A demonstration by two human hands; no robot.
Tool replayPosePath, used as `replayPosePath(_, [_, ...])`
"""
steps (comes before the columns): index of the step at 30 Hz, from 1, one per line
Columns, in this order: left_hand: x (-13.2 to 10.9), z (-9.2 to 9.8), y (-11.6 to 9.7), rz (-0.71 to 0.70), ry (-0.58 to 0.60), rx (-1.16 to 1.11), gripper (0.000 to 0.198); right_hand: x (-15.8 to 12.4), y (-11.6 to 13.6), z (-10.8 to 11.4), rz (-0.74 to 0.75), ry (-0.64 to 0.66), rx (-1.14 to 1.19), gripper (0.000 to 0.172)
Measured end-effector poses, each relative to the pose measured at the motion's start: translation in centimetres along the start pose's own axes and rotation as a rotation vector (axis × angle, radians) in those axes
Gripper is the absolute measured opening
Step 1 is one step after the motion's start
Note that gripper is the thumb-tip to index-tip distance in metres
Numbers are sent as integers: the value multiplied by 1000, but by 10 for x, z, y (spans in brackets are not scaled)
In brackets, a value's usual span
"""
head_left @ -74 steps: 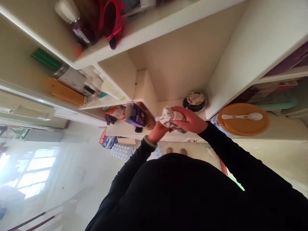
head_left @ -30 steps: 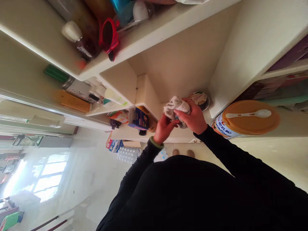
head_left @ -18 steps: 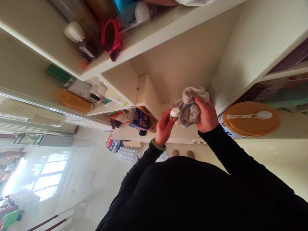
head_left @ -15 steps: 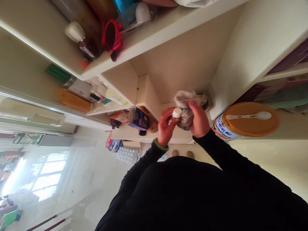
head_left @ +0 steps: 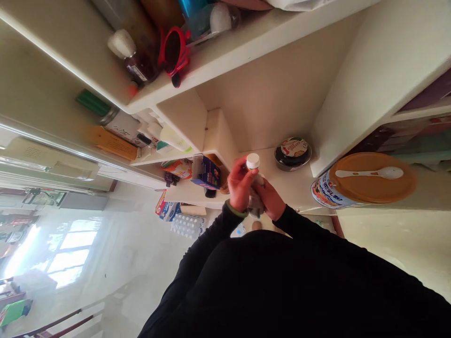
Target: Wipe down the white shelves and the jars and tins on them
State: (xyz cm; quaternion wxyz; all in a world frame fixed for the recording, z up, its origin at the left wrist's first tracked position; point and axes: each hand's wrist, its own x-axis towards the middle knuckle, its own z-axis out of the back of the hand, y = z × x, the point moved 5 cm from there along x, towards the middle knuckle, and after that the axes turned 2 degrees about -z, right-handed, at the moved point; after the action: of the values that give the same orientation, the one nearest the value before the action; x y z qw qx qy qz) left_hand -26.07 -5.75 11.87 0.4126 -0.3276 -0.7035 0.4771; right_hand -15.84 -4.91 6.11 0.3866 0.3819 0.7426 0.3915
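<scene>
My left hand (head_left: 239, 184) is closed round a small bottle with a white cap (head_left: 252, 161), held upright over the cream shelf (head_left: 292, 180). My right hand (head_left: 270, 199) sits just below and beside it, fingers curled on a grey cloth (head_left: 255, 205) that mostly hides under both hands and presses against the bottle's lower part. A green band rings my left wrist. Both arms wear black sleeves.
A round black tub with a printed lid (head_left: 293, 152) sits at the shelf's back. A tin with an orange lid and white spoon (head_left: 366, 180) stands to the right. Boxes and bottles (head_left: 206, 172) crowd the left shelves; red sunglasses (head_left: 174, 49) lie on the upper shelf.
The cloth, earlier bunched over the bottle's top in my right hand, has dropped down below it, so the white cap now shows clear. Both hands moved nearer my body.
</scene>
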Motion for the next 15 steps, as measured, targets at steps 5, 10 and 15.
replayPosePath(5, [3,6,-3,101,54,-70,60,2,33,19,-26,142,110,60])
replayPosePath(10, [5,10,7,251,203,-42,64,-6,56,37,-39,285,-66,80])
replayPosePath(15, [11,22,10,253,164,19,57,-8,45,44,-40,211,-116,73])
